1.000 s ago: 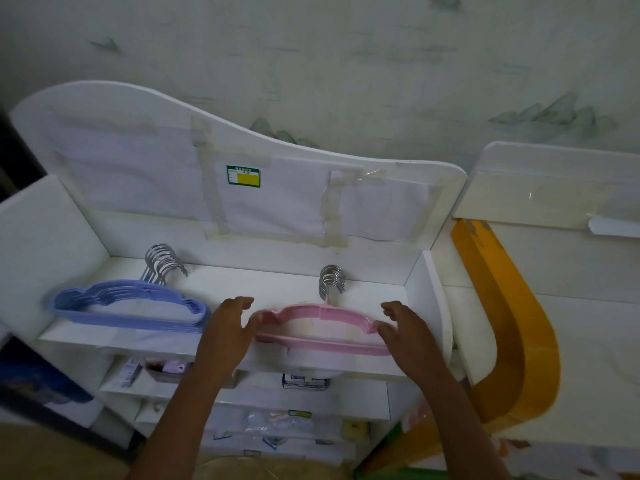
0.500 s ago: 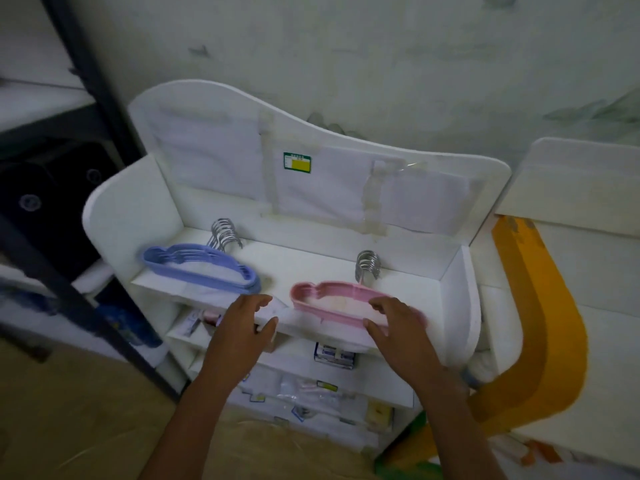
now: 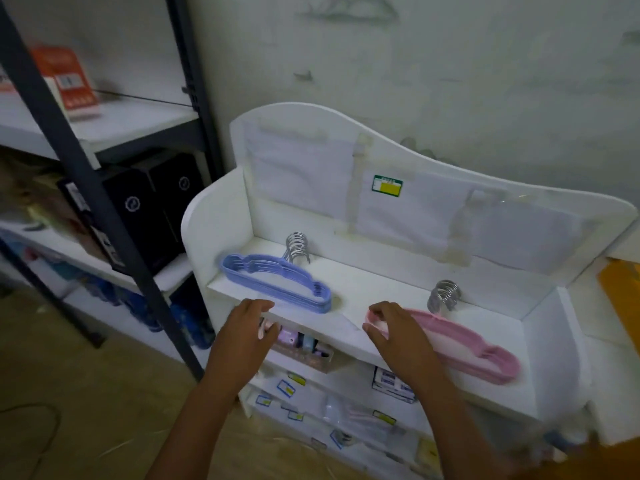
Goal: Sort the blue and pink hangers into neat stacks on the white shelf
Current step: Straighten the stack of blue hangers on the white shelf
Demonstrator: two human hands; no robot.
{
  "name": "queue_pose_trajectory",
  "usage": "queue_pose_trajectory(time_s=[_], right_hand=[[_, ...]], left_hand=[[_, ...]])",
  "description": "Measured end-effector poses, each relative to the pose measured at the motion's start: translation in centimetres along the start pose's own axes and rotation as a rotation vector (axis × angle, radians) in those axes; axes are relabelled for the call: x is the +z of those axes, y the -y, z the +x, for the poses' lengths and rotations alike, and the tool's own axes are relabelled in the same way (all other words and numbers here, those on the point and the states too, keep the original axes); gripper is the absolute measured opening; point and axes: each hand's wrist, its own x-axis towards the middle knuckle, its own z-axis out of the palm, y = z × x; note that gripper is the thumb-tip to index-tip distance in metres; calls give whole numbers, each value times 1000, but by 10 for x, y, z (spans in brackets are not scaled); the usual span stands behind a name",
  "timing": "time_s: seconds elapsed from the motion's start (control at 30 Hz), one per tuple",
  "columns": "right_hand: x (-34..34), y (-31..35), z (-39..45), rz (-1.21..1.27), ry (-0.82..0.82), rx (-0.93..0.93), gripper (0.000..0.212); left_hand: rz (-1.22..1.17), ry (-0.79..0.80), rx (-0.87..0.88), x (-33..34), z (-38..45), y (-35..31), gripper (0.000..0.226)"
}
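On the top board of the white wooden shelf (image 3: 349,282) two stacks lie well apart: the blue plastic hangers with metal hooks (image 3: 277,284) toward the left end, the pink plastic hangers with metal hooks (image 3: 460,348) toward the right. Both stacks lie flat with their long axes running roughly along the shelf's front edge, hooks pointing back at the rear panel. The right hand (image 3: 398,336) is at the pink stack's left tip, fingers curled over that end and seemingly pinching it (the thumb side is hidden, so the hold is a judgement). The left hand (image 3: 247,329) rests on the shelf's front edge just in front of the blue stack's right half, fingers bent over the lip, holding nothing and not touching the hangers. Any squaring of the pink stack falls to the right hand; the blue stack lies just beyond the left fingertips
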Motion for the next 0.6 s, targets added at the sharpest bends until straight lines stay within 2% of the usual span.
queue_pose_trajectory(time_s=[0.33, 0.6], right_hand=[[77, 73, 58, -30, -4, 113, 29], [100, 81, 84, -136, 30, 237, 32]], left_hand=[[29, 75, -34, -54, 65, 102, 35], [-10, 114, -48, -54, 103, 142, 32]])
